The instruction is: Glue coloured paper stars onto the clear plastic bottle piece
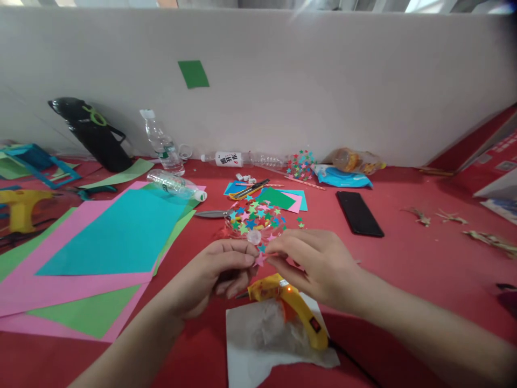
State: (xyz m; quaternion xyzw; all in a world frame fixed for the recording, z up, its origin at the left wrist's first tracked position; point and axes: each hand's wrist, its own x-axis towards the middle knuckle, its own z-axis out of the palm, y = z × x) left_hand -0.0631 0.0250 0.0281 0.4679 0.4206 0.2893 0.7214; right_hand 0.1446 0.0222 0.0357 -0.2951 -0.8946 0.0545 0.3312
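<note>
A small star (260, 260) sits between my left hand (210, 275) and right hand (315, 264). Nearer me, the glue gun (291, 304) lies on a tissue (258, 345). Behind my hands sits the star heap (254, 218). Paper sheets (100, 253) lie left, the phone (359, 213) right.

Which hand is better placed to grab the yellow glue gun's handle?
Right, probably. Both hands pinch the pink star, but the right hand sits just over the glue gun, whose handle slants rightward; the left hand is beside the nozzle.
</note>
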